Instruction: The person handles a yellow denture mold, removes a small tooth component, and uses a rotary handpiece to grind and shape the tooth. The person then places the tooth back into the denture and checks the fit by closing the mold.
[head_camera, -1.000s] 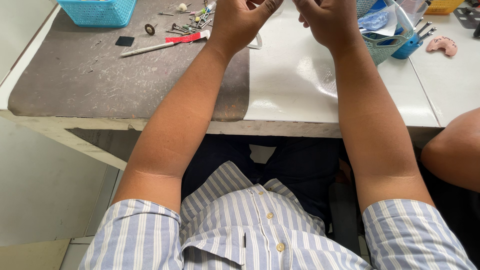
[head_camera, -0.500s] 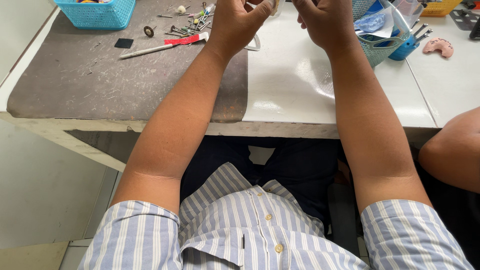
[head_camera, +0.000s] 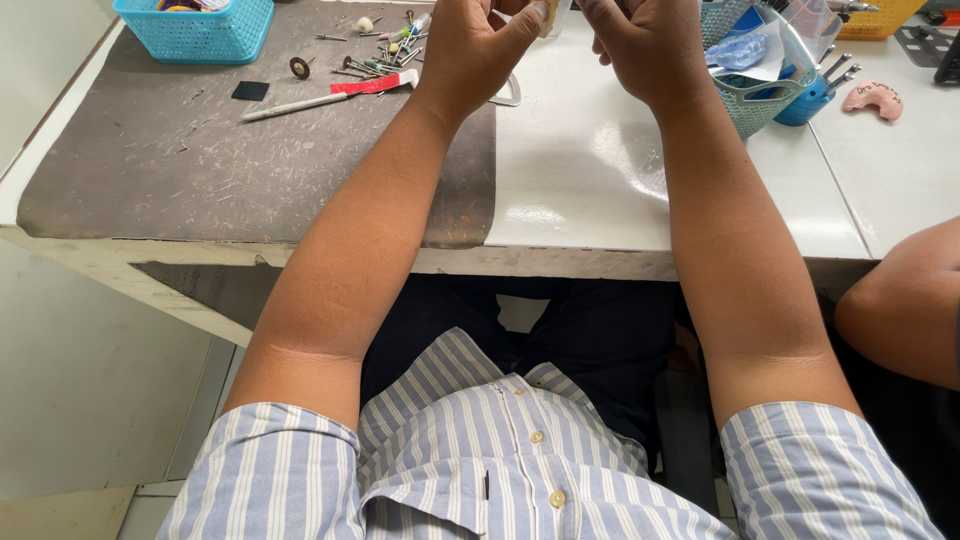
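Where the two forearms converge at the top edge of the head view, the left hand (head_camera: 475, 50) and the right hand (head_camera: 640, 45) are raised close together over the white bench top (head_camera: 590, 170), with a narrow gap between them. A small pale piece (head_camera: 546, 15) sits in that gap, pinched between the left thumb and the left fingers; it lies directly ahead of both hands, at the frame's upper border. The left hand is closed on this piece. The right hand is curled with its fingers bent inward just beside the piece; contact cannot be confirmed. The left hand is therefore the nearer and the holding hand.

The long axis of the piece appears roughly upright, but only its lower end is visible, so shape and kind cannot be determined. Both sets of fingertips are cut off by the frame edge.

To the left, on the dark scratched mat (head_camera: 200, 170), lie a red-and-white handled tool (head_camera: 330, 95) and scattered small burs (head_camera: 385, 50), well apart from the hands. A turquoise basket (head_camera: 195, 25) stands at the mat's far corner. Another person's arm (head_camera: 900, 310) enters at the right edge, clear of the work
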